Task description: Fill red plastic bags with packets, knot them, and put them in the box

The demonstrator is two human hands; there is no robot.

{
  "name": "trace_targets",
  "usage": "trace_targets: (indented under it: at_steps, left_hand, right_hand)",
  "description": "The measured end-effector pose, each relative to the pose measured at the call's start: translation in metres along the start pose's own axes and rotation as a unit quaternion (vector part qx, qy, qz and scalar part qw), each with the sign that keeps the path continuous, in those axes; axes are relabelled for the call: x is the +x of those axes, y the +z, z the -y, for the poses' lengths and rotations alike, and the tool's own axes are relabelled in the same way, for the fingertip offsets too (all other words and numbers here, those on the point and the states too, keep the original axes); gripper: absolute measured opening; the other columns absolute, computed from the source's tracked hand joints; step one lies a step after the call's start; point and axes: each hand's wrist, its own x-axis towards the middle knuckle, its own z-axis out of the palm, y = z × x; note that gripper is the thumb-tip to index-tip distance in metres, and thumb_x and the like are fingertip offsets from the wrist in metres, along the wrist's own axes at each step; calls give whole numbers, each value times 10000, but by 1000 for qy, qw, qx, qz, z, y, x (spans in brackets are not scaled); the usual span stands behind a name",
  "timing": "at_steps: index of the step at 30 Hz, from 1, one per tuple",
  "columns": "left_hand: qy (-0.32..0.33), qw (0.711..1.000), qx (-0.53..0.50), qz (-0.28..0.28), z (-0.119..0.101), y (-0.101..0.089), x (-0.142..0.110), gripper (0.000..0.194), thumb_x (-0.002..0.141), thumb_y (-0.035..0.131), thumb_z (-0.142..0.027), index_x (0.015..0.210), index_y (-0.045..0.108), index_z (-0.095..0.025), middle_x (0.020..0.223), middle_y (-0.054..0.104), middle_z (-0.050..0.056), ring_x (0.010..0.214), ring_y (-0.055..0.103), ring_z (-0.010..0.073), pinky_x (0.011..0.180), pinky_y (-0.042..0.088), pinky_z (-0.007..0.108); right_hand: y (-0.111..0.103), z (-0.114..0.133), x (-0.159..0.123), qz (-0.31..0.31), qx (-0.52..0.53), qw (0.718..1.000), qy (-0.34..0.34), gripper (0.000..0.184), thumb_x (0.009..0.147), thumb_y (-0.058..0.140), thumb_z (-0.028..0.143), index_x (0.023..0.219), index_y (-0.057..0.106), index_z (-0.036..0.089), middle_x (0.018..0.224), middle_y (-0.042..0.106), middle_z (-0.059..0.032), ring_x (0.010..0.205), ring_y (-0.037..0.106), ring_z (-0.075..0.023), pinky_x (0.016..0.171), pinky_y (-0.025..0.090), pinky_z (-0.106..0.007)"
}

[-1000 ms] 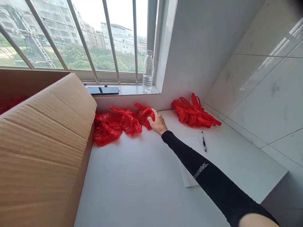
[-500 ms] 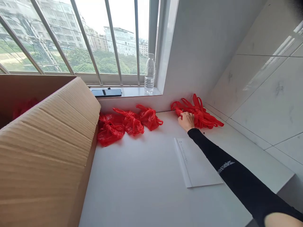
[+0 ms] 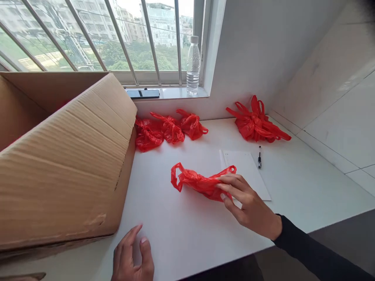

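Note:
A red plastic bag (image 3: 202,184) lies stretched across the middle of the white table, one loop handle pointing left. My right hand (image 3: 249,205), in a black sleeve, has its fingers and thumb on the bag's right end, gripping it. Under and behind that end is a white notebook (image 3: 249,168), partly covered. My left hand (image 3: 133,255) hovers near the front edge by the cardboard box, fingers apart and holding nothing. A heap of red plastic bags (image 3: 254,123) rests at the back right against the wall.
A large open cardboard box (image 3: 73,168) fills the left side. Three knotted red bags (image 3: 170,130) stand in a row along the back. A black pen (image 3: 259,159) lies right of the notebook. On the windowsill are a water bottle (image 3: 193,68) and a phone (image 3: 143,94).
My right hand has drawn one red bag from the back-right heap to the table's middle. My left hand has come into view. The pen, hidden by the arm before, now shows.

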Motion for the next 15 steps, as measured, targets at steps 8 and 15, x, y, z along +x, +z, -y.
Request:
trace_targets:
  at_steps: [8,15]
  left_hand:
    - [110,971,-176,119,-67,-4,-10,396,1019,584,-249,1409,567,-310,1402,604,43,1328,562,215,1122,462,363]
    - [276,928,-163,192,-109,-18,-19,437,981,610,-146,1406,562,-240,1420,572,82,1382,460,242,1156,411,406]
  right_hand:
    - [-14,31,-69,31,39,997,-57,198,953,592,61,1083,625,206,1286,655,-87,1287,542,-235,1215,408,-538]
    - [-6,43,-73,-2,11,999,-38,277,945,664,124,1212,611,181,1161,664,-73,1160,571,-220,1185,403,-507]
